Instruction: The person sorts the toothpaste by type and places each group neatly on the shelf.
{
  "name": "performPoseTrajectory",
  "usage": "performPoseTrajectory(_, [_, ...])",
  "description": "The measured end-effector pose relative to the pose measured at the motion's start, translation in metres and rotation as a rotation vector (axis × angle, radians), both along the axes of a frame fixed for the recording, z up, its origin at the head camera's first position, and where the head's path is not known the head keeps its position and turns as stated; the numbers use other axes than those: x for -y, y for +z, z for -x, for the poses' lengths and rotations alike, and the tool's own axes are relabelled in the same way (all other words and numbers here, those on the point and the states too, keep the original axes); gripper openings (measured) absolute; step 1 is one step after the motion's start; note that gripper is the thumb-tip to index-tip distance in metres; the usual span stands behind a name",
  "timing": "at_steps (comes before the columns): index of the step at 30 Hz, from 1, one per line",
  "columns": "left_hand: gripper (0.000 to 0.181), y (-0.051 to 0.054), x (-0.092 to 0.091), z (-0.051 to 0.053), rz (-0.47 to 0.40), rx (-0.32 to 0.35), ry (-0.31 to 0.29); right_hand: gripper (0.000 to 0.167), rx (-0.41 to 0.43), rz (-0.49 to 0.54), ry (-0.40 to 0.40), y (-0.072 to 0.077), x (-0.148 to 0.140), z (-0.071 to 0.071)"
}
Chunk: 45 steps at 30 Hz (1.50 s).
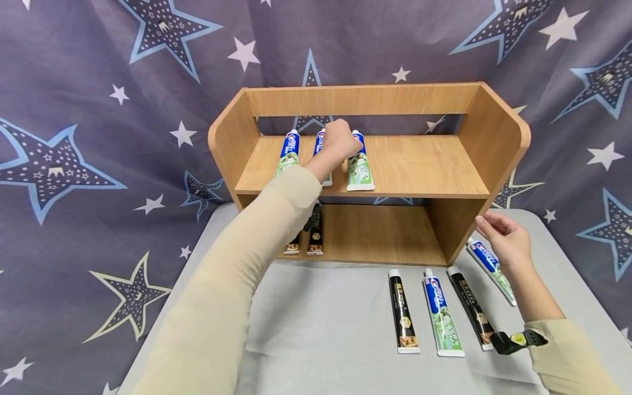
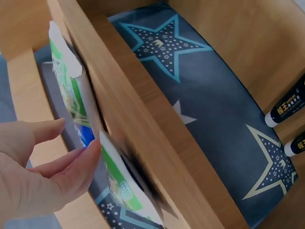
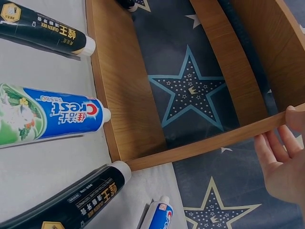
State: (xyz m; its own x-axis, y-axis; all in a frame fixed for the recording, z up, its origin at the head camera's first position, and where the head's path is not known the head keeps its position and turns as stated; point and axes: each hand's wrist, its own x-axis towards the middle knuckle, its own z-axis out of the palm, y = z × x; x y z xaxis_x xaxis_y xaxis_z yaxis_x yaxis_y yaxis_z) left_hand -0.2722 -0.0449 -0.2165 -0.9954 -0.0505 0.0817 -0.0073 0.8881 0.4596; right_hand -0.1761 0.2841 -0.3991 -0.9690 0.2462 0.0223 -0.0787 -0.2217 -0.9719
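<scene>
Thumb and fingers of the left hand [image 1: 342,140] stand apart over the blue end of the rightmost upper Crest tube [image 1: 360,174], with nothing clearly held between them. The right hand [image 1: 504,241] pinches the front edge of the shelf's [image 1: 415,164] right side, thumb on the edge, fingers on the outer face. Three Crest tubes lie side by side on the upper level; two black tubes [image 1: 316,236] show below, partly hidden by the left arm. That makes five shelved, seemingly just past halfway. Four are not yet shelved: on the table [image 1: 321,323] lie a black tube [image 1: 402,312], a Crest [image 1: 443,315], another black [image 1: 470,307] and a slanted Crest [image 1: 494,270] by the shelf's right side.
</scene>
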Motion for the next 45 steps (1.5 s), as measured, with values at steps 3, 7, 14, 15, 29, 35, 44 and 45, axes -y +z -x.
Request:
performPoseTrajectory(3, [0.022,0.001,0.006,-0.004,-0.055,0.003,-0.008,0.014,0.002,-0.028,-0.02,0.001,0.004,-0.002])
performPoseTrajectory(7, [0.025,0.0,0.018,-0.009,-0.172,0.024,-0.04,0.019,0.012,-0.022,0.006,0.008,0.008,-0.008])
performPoseTrajectory(14, [0.023,-0.005,0.039,-0.03,-0.353,-0.005,-0.158,0.02,0.008,-0.008,0.021,0.012,0.009,-0.01])
performPoseTrajectory(15, [0.023,-0.007,0.042,-0.033,-0.371,-0.017,-0.178,0.02,0.008,-0.012,0.02,0.013,0.008,-0.01])
performPoseTrajectory(29, [0.02,-0.039,0.067,-0.077,-0.554,-0.27,-0.369,0.023,-0.002,-0.071,-0.043,-0.044,-0.031,0.026])
performPoseTrajectory(35, [0.019,-0.054,0.086,-0.098,-0.584,-0.277,-0.365,0.023,-0.045,-0.028,-0.012,-0.056,-0.038,0.032])
performPoseTrajectory(44, [0.019,-0.09,0.124,-0.12,-0.674,-0.276,-0.261,0.02,0.03,-0.08,-0.052,-0.051,-0.034,0.034])
performPoseTrajectory(45, [0.019,-0.094,0.128,-0.122,-0.691,-0.272,-0.243,0.024,0.009,-0.087,-0.051,-0.068,-0.044,0.045])
